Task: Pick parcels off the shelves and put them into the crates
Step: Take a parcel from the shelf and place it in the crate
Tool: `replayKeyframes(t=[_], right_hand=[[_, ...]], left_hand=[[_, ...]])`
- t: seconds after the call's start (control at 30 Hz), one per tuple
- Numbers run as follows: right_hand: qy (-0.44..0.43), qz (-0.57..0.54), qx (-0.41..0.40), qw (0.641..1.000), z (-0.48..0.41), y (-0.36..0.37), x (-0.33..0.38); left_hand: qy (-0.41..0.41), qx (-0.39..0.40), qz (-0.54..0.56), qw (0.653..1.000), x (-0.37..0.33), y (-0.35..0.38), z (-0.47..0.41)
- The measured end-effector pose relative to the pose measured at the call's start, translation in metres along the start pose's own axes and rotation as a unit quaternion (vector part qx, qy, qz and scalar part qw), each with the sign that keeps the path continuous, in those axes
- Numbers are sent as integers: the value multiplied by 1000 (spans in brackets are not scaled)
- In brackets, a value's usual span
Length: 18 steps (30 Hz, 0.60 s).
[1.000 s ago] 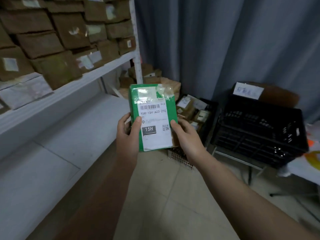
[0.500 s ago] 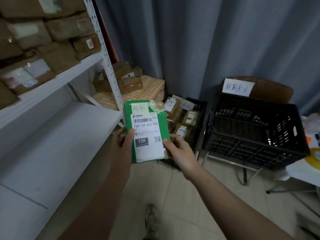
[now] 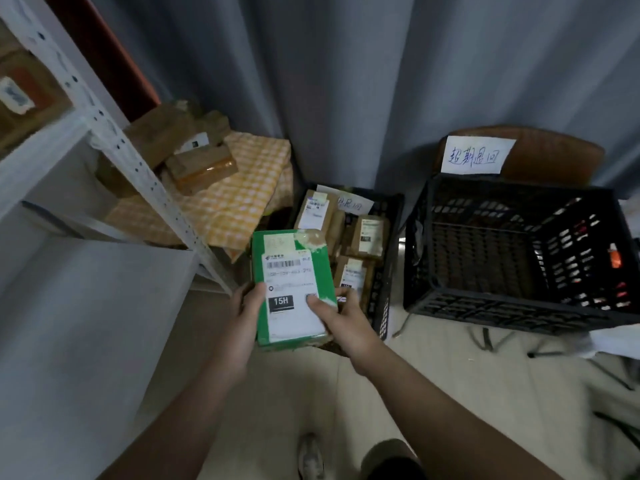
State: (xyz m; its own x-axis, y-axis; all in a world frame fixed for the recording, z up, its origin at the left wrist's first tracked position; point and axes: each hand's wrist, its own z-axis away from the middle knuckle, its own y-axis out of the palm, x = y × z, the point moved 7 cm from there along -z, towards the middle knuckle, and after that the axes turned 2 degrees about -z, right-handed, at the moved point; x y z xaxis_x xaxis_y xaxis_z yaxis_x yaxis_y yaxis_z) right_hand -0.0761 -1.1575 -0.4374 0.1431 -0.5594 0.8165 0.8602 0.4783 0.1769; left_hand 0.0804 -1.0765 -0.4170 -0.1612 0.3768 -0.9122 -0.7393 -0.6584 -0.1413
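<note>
Nearest, a shoe (image 3: pixel 310 457) shows on the pale floor. Beyond it the left hand (image 3: pixel 242 320) and right hand (image 3: pixel 343 320) grip a green parcel (image 3: pixel 291 278) by its side edges, thumbs on its white label marked 15H. The parcel is in the air, just in front of a black floor crate (image 3: pixel 382 306) holding brown parcels (image 3: pixel 369 237). To the right stands a larger black crate (image 3: pixel 502 311), with a handwritten sign (image 3: pixel 476 155) behind it. Far left, a checked cloth (image 3: pixel 242 188) lies beside the white shelf (image 3: pixel 86 306).

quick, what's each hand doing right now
Left hand: holding the green parcel by its left edge, thumb on the front.
Right hand: holding the same parcel at its lower right, thumb on the label.
</note>
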Motion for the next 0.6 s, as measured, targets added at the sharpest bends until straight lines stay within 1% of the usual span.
replayKeyframes(t=[0.13,0.2,0.27,0.3,0.33,0.4,0.47,0.5,0.53,0.6], right_hand=[[-2,-6,-12,1000,-46,-47,22],[-43,65,-53,996,-71,-71,36],[-93,179,-115,973,-95,-97,53],[-101,234,-131,958,-107,-107,60],[-90,281,-127,947,-119,-114,64],[-30,364,-91,927,-147,-122,63],[14,454,-74,888,-172,-128,60],[21,491,-72,868,-185,-131,59],[23,511,-72,856,-199,-134,58],[25,505,-77,859,-227,-143,60]], left_hand=[[-39,16,-12,999,5,57,-55],[-45,42,-30,998,1,89,-77],[-55,79,-26,995,-2,119,-101],[-71,98,-20,992,-2,133,-113],[-95,114,-16,989,0,145,-125],[-139,134,-15,981,7,166,-148],[-149,150,-28,977,11,185,-172],[-146,159,-37,976,13,193,-184],[-139,169,-46,975,15,200,-196],[-121,196,-71,971,18,212,-221]])
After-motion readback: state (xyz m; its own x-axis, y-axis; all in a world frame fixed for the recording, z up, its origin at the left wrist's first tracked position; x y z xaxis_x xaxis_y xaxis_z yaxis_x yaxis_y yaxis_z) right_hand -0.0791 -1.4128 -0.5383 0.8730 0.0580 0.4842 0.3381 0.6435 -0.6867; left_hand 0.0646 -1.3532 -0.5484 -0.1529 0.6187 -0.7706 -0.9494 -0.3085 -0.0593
